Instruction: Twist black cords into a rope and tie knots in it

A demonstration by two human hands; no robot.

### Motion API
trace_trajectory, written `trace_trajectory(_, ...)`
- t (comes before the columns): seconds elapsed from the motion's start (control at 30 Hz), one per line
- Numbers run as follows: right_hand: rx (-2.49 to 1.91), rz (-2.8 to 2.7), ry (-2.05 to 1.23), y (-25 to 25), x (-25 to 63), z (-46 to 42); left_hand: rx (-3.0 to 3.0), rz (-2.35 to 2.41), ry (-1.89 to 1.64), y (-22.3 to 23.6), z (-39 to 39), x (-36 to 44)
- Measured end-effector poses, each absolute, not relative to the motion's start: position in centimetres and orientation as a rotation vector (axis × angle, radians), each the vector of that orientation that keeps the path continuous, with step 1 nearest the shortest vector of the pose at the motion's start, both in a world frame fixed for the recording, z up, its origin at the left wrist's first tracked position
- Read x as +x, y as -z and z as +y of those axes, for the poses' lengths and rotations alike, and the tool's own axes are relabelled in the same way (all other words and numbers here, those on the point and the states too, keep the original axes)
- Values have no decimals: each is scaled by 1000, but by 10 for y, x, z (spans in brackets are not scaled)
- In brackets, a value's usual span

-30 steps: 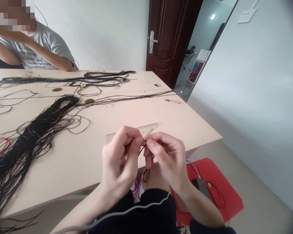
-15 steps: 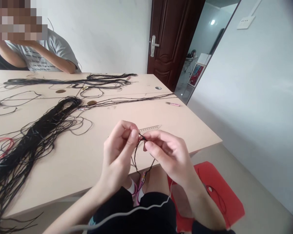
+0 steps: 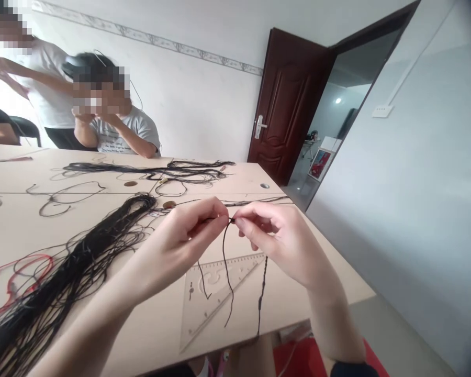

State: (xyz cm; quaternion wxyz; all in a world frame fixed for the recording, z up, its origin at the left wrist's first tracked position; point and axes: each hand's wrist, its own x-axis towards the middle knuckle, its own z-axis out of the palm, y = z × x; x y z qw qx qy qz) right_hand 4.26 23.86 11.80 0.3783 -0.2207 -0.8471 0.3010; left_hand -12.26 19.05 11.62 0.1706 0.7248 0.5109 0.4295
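Together, left hand (image 3: pixel 172 246) and right hand (image 3: pixel 284 241) pinch one black cord (image 3: pixel 224 256), three strands dangling over one clear set square (image 3: pixel 192 319).

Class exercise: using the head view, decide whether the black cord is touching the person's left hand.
Touching: the head view shows the black cord running into the pinched fingertips of the left hand.

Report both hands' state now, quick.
Left hand: closed, pinching the black cord.
Right hand: closed, pinching the black cord too.
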Motion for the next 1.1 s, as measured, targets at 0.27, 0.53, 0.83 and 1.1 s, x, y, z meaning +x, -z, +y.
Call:
trace_trajectory(0.27,-401,-2047,-667,-118,15,252,1890,1446,-1499,-115,202,-136)
trace_trajectory(0.53,-326,-1974,-698,-110,2,261,1789,1349,-1481,-111,209,-150)
trace_trajectory(0.83,-352,-2004,-761,-111,8,263,1716,1257,-1458,-110,210,-148)
trace_trajectory(1.1,-322,-2022,-784,-112,11,266,1629,1232,-1448,-107,215,-144)
